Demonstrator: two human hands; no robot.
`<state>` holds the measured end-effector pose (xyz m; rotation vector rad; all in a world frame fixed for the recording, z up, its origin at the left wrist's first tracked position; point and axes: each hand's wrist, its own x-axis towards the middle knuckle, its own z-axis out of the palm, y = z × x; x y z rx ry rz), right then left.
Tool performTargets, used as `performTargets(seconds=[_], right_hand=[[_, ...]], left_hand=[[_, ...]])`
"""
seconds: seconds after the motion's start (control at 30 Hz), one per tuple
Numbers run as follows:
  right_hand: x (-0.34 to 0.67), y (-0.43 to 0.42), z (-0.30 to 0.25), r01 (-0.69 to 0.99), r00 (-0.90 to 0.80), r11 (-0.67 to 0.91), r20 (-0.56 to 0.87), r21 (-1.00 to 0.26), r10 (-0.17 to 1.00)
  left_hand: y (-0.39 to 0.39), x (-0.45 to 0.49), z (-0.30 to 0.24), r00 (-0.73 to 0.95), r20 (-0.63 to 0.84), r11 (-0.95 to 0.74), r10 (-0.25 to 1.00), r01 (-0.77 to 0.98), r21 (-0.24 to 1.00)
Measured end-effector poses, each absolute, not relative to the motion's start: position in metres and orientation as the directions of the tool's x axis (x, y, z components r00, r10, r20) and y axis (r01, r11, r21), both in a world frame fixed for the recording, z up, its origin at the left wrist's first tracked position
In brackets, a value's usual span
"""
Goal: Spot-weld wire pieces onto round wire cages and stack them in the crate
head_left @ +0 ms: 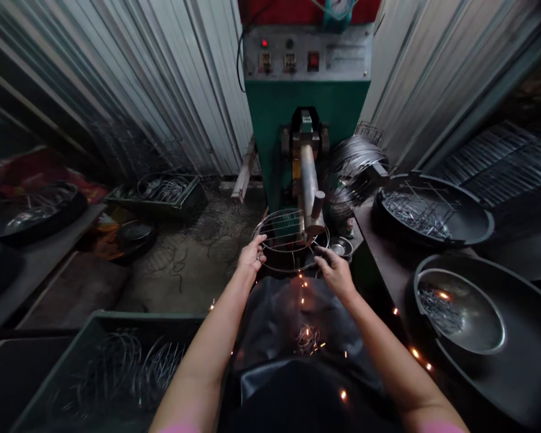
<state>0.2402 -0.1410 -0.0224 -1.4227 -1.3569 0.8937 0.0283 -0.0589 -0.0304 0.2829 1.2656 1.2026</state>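
A round wire rack (282,250) with parallel cross wires sits at the welding machine's electrode (316,207), its right part under the metal arm (309,171). My left hand (251,257) is closed on the rack's left rim, thumb on top. At the right rim my right hand (334,269) is closed in a pinch, its fingertips dark; whether a small loose wire is also in them is not clear. Sparks (303,284) fly down over the dark apron (275,307) on my lap. A small tangle of wire bits (307,340) lies on the apron.
The green welding machine (270,120) stands ahead. A coil of wire (354,171) hangs to its right. Large pans (482,225) with metal pieces and a steel bowl (491,346) are at right. At left are a bin (94,319) of bent wires and a farther tray (193,192).
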Motion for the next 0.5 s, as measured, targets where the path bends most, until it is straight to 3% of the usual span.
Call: performTargets(seconds=[0.13,0.3,0.5], right_hand=[[0.263,-0.18,-0.051,0.447,0.087,0.03,0.077,-0.894,0.993],[0.285,-0.23,-0.094,0.734,-0.168,-0.004,-0.188,-0.679,0.968],[0.249,-0.236,-0.109,0.92,-0.345,0.228,-0.385,-0.317,0.856]], left_hand=[[-0.061,0.029,-0.03,-0.234,-0.568,0.391,0.789,-0.521,0.758],[-0.063,0.028,-0.038,-0.238,-0.574,0.391,0.783,-0.528,0.754],[-0.07,0.032,-0.034,-0.282,-0.581,0.371,0.763,-0.546,0.752]])
